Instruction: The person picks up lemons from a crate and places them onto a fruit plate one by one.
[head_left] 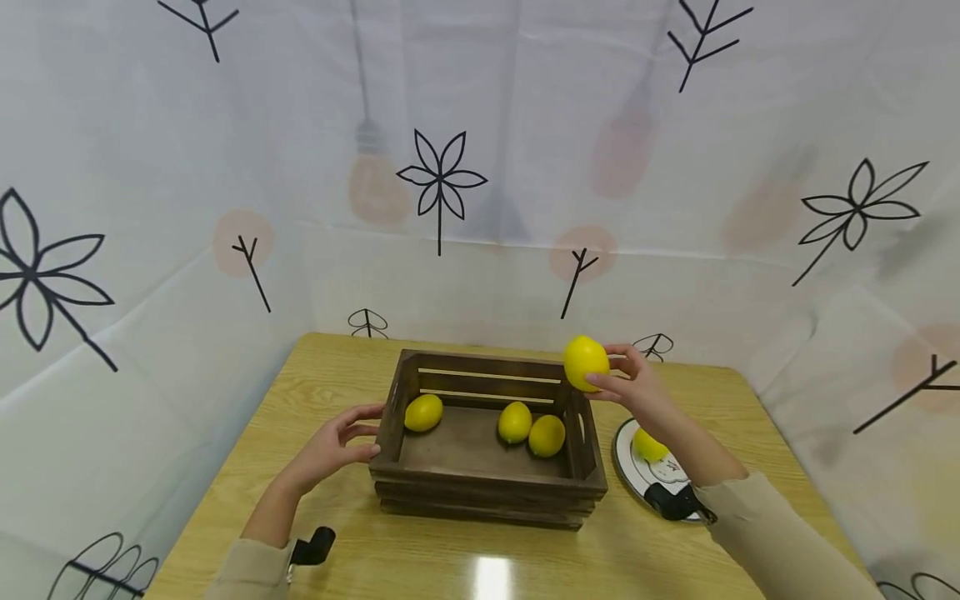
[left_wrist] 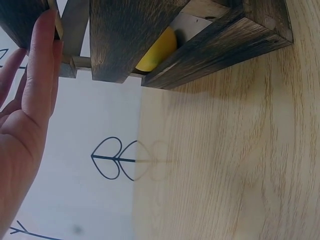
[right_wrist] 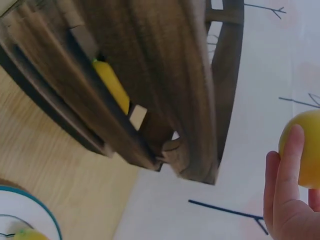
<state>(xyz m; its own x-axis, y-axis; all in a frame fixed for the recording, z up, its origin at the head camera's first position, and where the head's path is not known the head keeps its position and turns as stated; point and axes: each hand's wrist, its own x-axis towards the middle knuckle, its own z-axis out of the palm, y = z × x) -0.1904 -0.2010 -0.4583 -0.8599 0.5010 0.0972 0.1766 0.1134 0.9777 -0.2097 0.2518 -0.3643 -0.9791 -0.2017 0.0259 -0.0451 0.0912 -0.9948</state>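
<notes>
A dark wooden crate (head_left: pixel 480 500) stands on the table, with one lemon (head_left: pixel 423 413) at its left and two more, a lemon (head_left: pixel 514 422) and a lemon (head_left: pixel 547 436), toward its right. Above the crate's back right corner, my right hand (head_left: pixel 637 385) holds another lemon (head_left: pixel 586 363) between thumb and fingers; the right wrist view shows that lemon (right_wrist: pixel 305 150) at its edge. My left hand (head_left: pixel 336 446) touches the crate's left end, its fingers fairly straight along the slats in the left wrist view.
Right of the crate, a white plate (head_left: pixel 633 471) with a dark rim carries a lemon (head_left: pixel 649 446), partly hidden by my right forearm. The wooden table (head_left: pixel 405 558) meets a patterned white cloth (head_left: pixel 480 283) behind and at both sides.
</notes>
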